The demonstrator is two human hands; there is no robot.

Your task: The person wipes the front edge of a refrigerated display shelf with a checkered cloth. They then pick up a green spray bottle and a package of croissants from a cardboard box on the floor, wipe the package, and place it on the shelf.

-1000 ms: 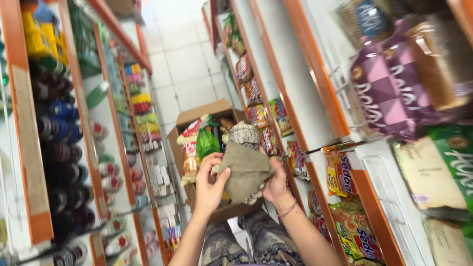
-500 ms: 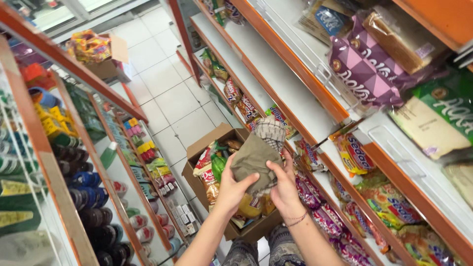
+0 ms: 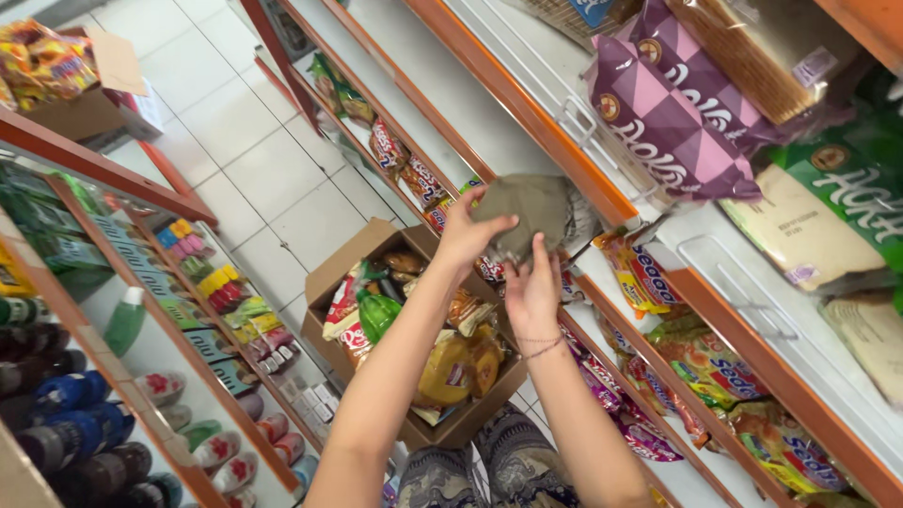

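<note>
Both hands grip a grey cloth (image 3: 531,212) raised to the orange-edged shelf (image 3: 527,108): left hand (image 3: 467,235) fingers closed over its top, right hand (image 3: 532,293) pinching below. Judgement: a bunched, flat pad wipes best.

Both bare arms stretch up and forward, forearms nearly parallel. The left hand (image 3: 467,233) is raised highest, fingers curled in a grip; the right hand (image 3: 531,292) sits just below, fingers pointing upward, a thin bracelet at the wrist.
</note>
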